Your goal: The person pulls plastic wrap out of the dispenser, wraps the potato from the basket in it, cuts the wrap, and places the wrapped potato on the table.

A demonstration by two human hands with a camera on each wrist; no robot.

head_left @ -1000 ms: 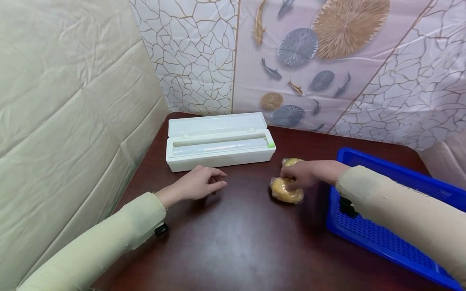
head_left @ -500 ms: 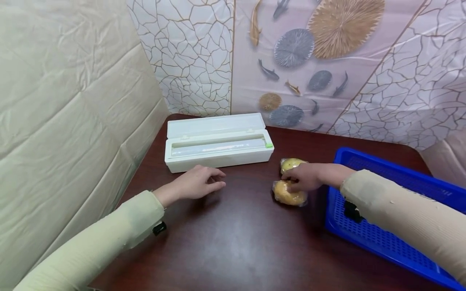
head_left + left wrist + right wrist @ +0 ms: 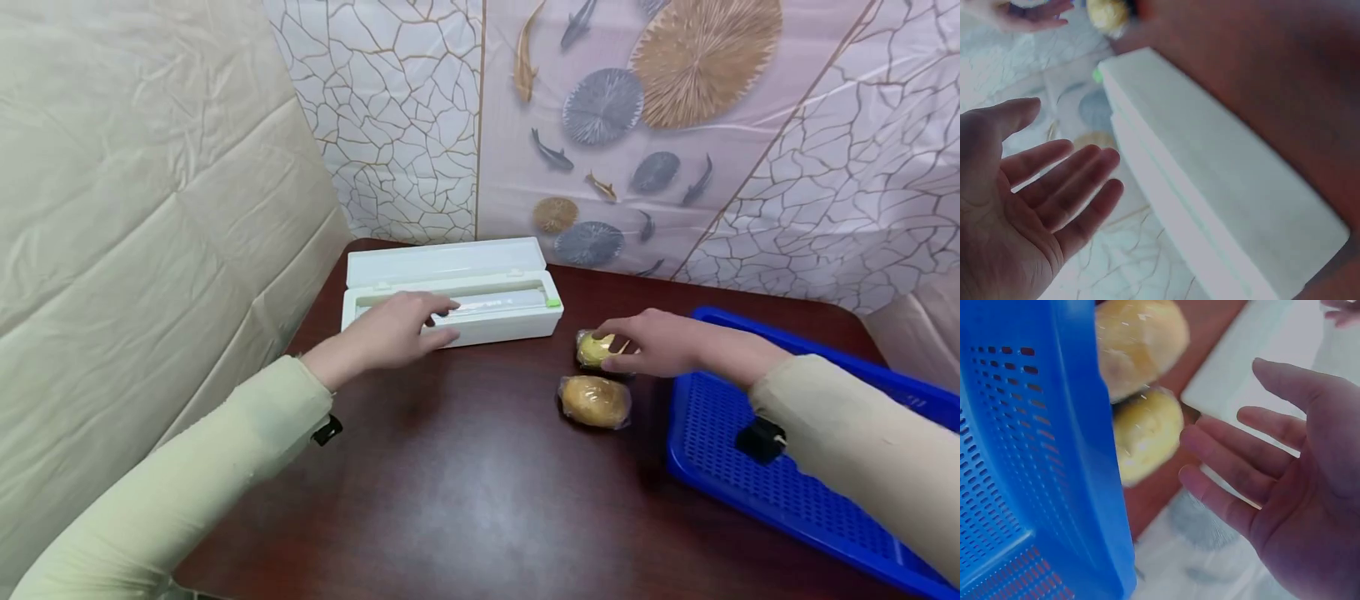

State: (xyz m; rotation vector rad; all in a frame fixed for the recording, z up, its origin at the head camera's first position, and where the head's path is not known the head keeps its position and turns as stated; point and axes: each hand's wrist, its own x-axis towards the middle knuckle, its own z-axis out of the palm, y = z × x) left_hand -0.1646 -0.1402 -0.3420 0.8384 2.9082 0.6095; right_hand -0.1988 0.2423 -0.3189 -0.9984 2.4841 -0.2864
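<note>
My left hand point(image 3: 393, 329) is held with relaxed fingers over the front left of a white cling film box point(image 3: 498, 327), overlapping it in the head view. The box's lid point(image 3: 446, 262) is tipped back, and a film roll point(image 3: 502, 302) lies inside. My right hand point(image 3: 663, 343) hovers with spread fingers, gripping nothing, and covers part of a pale yellow, rounded lump point(image 3: 592, 348) wrapped in clear film. Just in front of that lies a wrapped golden-brown bread roll point(image 3: 596, 402). In the right wrist view, both wrapped pieces sit beyond the fingertips point(image 3: 1194, 437).
A blue perforated plastic basket point(image 3: 701, 467) stands at the right of the dark wooden table point(image 3: 465, 500), partly under my right forearm. A green slider point(image 3: 553, 303) sits at the box's right end. Patterned sheeting point(image 3: 405, 125) hangs behind and a beige cover point(image 3: 150, 208) at left.
My right hand has let go of the bread roll and drawn up and to the right, fingers opening. The left hand has risen from the table toward the box.
</note>
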